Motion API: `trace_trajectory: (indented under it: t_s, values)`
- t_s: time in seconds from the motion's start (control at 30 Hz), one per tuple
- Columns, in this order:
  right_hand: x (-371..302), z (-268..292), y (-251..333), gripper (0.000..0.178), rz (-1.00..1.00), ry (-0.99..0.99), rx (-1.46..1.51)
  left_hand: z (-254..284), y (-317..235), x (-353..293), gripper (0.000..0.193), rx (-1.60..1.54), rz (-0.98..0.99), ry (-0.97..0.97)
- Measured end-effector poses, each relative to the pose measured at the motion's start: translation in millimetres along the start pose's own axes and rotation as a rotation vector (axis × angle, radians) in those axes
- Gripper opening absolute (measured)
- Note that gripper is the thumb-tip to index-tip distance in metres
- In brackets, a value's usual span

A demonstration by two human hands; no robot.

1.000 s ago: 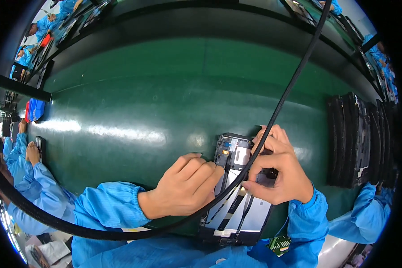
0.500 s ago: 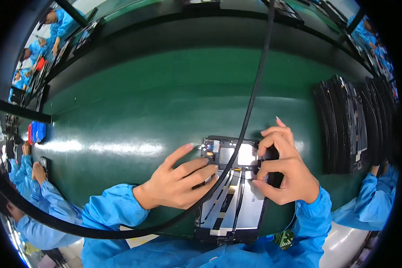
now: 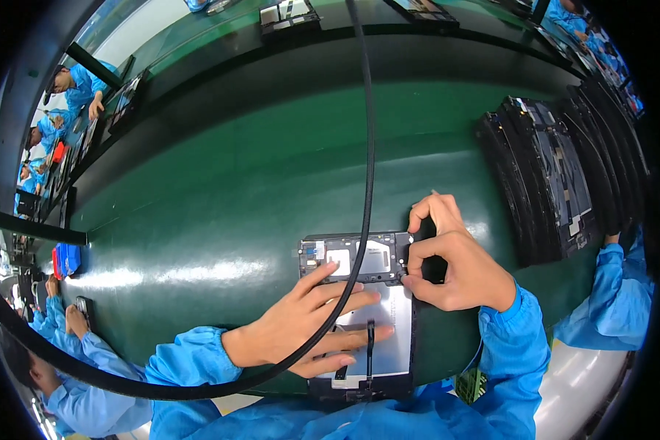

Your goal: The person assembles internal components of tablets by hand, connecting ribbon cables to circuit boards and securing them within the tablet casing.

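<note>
Resting the wide-spread fingers of the left hand [image 3: 286,330] lightly across the open device [image 3: 400,359], near the front edge of the surface [image 3: 220,191], likely steadies it, while the right hand [image 3: 463,270], pinching narrowly at its right side, contents unclear, has room before the stack of dark panels [image 3: 554,176].
</note>
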State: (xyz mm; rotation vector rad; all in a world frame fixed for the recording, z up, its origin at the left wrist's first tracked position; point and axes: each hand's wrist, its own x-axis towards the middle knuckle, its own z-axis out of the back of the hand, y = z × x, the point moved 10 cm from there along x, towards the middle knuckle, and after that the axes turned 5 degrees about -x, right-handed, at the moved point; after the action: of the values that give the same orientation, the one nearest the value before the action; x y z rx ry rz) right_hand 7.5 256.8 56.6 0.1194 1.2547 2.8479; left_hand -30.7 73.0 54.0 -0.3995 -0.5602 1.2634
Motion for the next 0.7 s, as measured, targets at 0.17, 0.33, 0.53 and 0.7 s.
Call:
trace_trajectory:
  t_s: [0.17, 0.33, 0.53, 0.7]
  values:
    - [-4, -2, -6, 0.019, -0.011, 0.023, 0.071, -15, 1, 15, 0.066, 0.076, 0.093, 0.109]
    - [-6, -2, -6, 0.019, -0.012, 0.029, 0.078, -22, -1, 20, 0.075, 0.153, 0.092, 0.155]
    - [-6, -6, -11, 0.019, -0.016, 0.051, 0.113, -16, -3, 29, 0.073, 0.103, 0.078, 0.104]
    - [-7, -4, -10, 0.019, 0.014, 0.028, 0.104, -11, -2, 33, 0.069, 0.043, 0.09, 0.058]
